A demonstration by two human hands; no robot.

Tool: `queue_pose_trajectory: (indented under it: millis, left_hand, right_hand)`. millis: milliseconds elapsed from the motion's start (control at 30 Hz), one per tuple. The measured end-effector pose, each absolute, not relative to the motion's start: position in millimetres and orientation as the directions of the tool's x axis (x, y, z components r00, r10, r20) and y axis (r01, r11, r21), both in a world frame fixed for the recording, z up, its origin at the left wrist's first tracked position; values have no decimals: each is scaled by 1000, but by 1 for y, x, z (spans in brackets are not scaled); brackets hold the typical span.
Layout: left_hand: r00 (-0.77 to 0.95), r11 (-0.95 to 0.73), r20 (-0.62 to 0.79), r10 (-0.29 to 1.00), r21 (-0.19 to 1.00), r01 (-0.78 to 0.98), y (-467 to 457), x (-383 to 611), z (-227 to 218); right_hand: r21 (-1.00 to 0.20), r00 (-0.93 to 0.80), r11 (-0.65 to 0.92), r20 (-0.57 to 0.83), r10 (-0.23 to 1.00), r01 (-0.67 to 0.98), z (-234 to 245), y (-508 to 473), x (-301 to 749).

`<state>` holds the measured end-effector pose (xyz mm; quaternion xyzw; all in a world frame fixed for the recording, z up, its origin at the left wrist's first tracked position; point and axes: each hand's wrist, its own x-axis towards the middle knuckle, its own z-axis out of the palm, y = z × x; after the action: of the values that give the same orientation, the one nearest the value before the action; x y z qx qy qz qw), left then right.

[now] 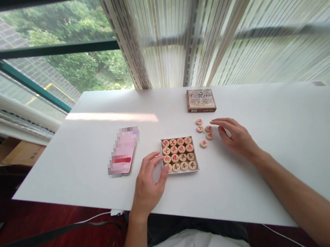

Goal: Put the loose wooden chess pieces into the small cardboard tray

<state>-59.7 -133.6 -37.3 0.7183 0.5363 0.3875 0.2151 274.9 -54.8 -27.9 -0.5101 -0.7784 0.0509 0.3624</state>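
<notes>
A small open box (pixel 197 164) holds several rows of round wooden Chinese chess pieces, some marked in red, some in black. My left hand (pixel 148 181) is at the box's left side, thumb and fingers apart, with the thumb tip over the lower-left chess piece (pixel 168 168). Right of the box, several loose red-marked chess pieces (pixel 200 128) lie on the table. My right hand (pixel 236 136) is just right of them, open, its fingertips close to a loose piece (pixel 208 129). Whether they touch it I cannot tell.
Behind the loose pieces lies a printed chess box lid (pixel 201 100). A pink-screened phone (pixel 124 149), partly blurred out, rests left of the box on the white table (pixel 75 160). Curtains (pixel 167 29) and a window stand beyond the far edge. Cardboard (pixel 18 154) shows at far left.
</notes>
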Motion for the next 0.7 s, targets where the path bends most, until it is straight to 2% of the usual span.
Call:
queue_pose_trajectory:
  millis: [500, 700]
  left_hand:
    - [124, -342, 340, 932, 715, 609, -133, -59, -37]
    - [126, -346, 345, 930, 709, 614, -133, -59, -37]
  right_hand:
    - [-402, -391, 646, 552, 736, 649, -22, -63, 266]
    - [-280, -539, 667, 416, 733, 691, -21, -73, 257]
